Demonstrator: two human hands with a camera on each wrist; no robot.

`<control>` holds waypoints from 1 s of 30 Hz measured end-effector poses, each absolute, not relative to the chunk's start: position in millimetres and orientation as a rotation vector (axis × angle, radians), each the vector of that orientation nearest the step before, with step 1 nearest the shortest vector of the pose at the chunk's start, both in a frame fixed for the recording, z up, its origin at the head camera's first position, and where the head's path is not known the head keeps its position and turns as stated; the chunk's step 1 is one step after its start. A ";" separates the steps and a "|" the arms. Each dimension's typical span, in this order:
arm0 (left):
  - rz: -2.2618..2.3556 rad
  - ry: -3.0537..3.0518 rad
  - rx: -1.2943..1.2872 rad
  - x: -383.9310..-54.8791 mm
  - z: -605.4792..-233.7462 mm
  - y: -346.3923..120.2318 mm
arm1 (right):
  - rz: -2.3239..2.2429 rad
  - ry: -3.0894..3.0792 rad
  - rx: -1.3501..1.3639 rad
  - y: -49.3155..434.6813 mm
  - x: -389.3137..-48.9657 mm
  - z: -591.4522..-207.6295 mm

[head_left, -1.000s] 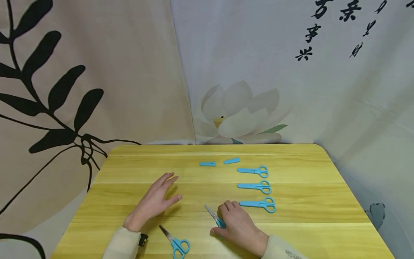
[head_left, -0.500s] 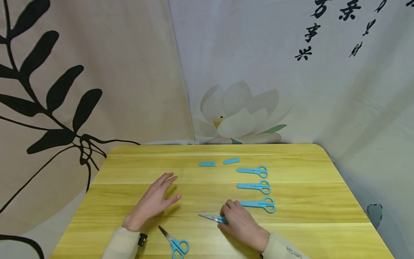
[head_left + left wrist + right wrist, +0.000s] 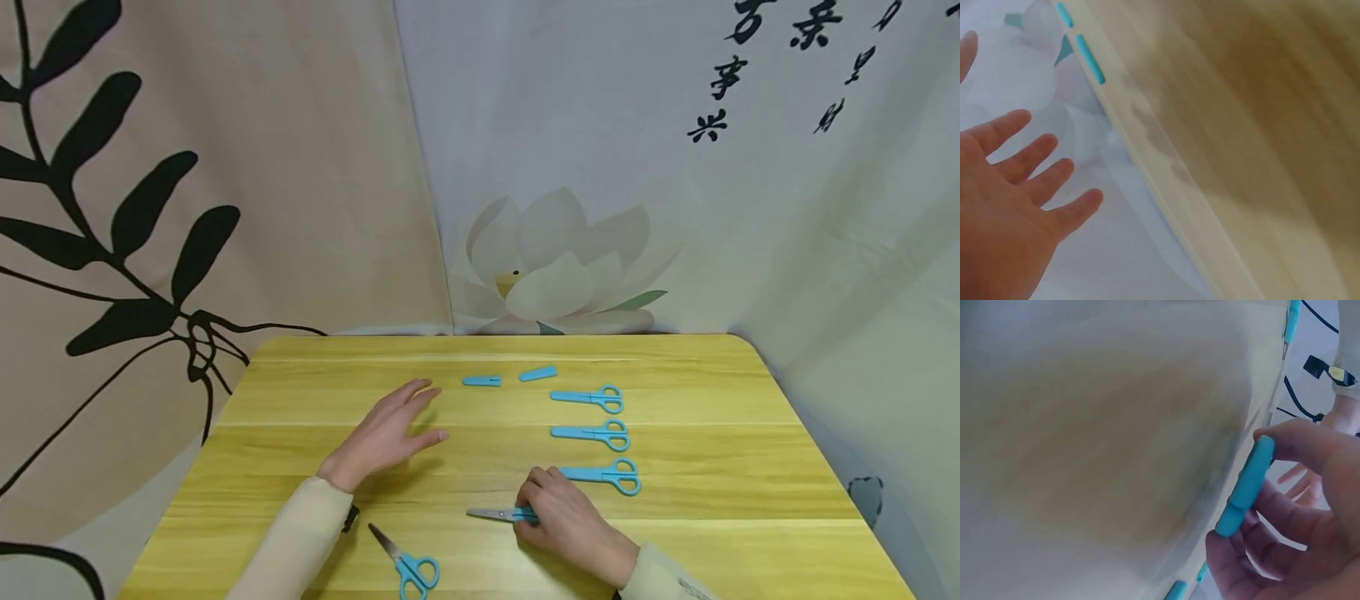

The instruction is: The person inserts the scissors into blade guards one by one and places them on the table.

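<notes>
Blue plastic and metal scissors (image 3: 506, 515), pinched by the right hand (image 3: 570, 521) near the middle of the counter (image 3: 750, 492), closer to the person than the sheathed sets. Likely light and stiff, hard to break. Smooth plastic could slip a little under a weak pinch. Best hold is the handles (image 3: 1247, 487), across the finger loops; avoid the blades (image 3: 487, 514), bare metal, probably the sharp part. Pivot probably swings if only one loop is held, so both loops should be kept together. Blades look closed, tips to the left. Whether they touch the counter, cannot tell.

Right hand: thumb on one edge of the handles, fingers curled on the other, knuckles up, reaching in from the right; it partly hides the cover end of the near set (image 3: 600, 475). Middle set (image 3: 590, 432) and far set (image 3: 587, 397) lie beyond it, loops to the right.

Left hand: holds nothing, fingers spread, thumb well out, poised above the counter; nearest thing ahead is the left cover (image 3: 482, 381), not touched. Right cover (image 3: 538, 373) just beside that one. Loose scissors (image 3: 409, 565) lie unsheathed below the left forearm, untouched.
</notes>
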State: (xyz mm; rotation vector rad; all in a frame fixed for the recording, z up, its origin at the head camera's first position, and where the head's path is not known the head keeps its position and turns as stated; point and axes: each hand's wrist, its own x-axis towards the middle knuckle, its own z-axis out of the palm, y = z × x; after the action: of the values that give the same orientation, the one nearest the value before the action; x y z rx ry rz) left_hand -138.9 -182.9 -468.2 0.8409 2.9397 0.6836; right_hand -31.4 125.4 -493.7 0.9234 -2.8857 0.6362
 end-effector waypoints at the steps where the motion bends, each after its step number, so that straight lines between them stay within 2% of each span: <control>1: 0.693 2.923 0.850 -142.7 -468.5 -179.4 | 0.650 -2.871 0.919 127.9 -30.4 -493.5; 15: 0.669 2.741 0.929 -190.4 -482.5 -135.8 | 0.863 -2.835 0.730 162.2 -35.9 -487.3; 30: 0.911 2.654 0.847 -228.1 -497.3 -117.0 | 0.932 -2.788 0.742 177.7 -37.7 -486.3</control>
State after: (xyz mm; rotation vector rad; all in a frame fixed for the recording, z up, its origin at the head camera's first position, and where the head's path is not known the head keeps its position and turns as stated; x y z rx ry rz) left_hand -228.1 -117.0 -497.3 0.8471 2.6544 0.9115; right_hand -37.7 177.7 -486.3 0.7419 -2.7880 0.9319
